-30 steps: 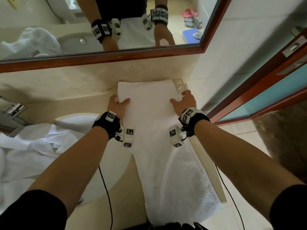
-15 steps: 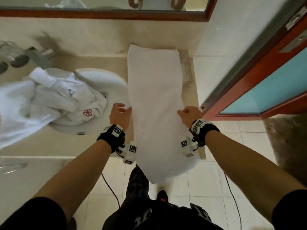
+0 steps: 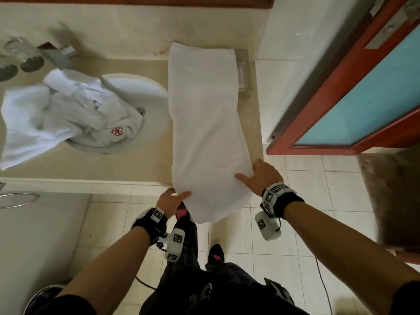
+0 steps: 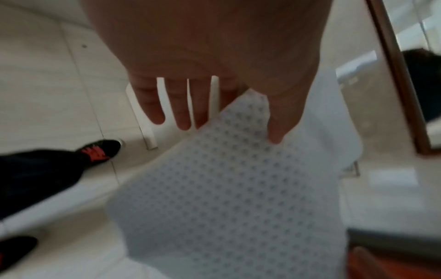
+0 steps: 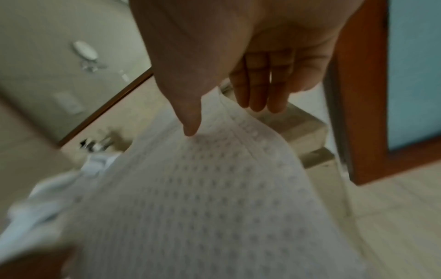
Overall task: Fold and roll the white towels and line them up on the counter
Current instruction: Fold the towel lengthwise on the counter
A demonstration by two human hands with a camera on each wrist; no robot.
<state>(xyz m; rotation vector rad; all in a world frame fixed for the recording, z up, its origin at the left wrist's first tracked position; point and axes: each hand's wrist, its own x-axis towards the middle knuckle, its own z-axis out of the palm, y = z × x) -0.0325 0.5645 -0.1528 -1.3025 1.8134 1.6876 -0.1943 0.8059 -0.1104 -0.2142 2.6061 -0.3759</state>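
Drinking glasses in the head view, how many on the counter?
2. Both stand upside down at the counter's far left: one glass beside the grey faucet, the other glass cut off by the frame's left edge. More may lie outside the frame.

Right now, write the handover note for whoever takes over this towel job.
Left hand: thumb over, fingers under the folded towel's near left edge.
Right hand: holds the near right edge the same way.
Folded towel: lengthwise on the counter, near end hanging past the edge.
Done: folded into a strip.
Left: roll it, set it in line; crumpled towels lie over the sink.
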